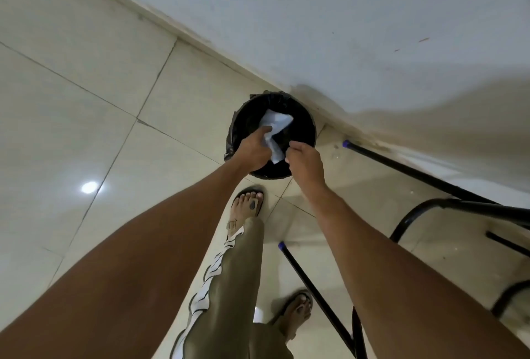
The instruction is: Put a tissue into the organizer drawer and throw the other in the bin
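Observation:
A round black bin (308,123) lined with a black bag stands on the tiled floor against the white wall. Over its opening hangs a crumpled white tissue (275,126). My left hand (255,149) grips the tissue's lower part, with a finger pressed along it. My right hand (305,162) sits just to the right of the tissue's lower end, fingers curled; whether it touches the tissue I cannot tell. The organizer drawer is not in view.
Black metal legs with blue tips (347,143) of a table or chair frame stand to the right of the bin. My feet in sandals (249,201) and an olive trouser leg are just below the bin. Pale floor tiles (86,117) spread to the left.

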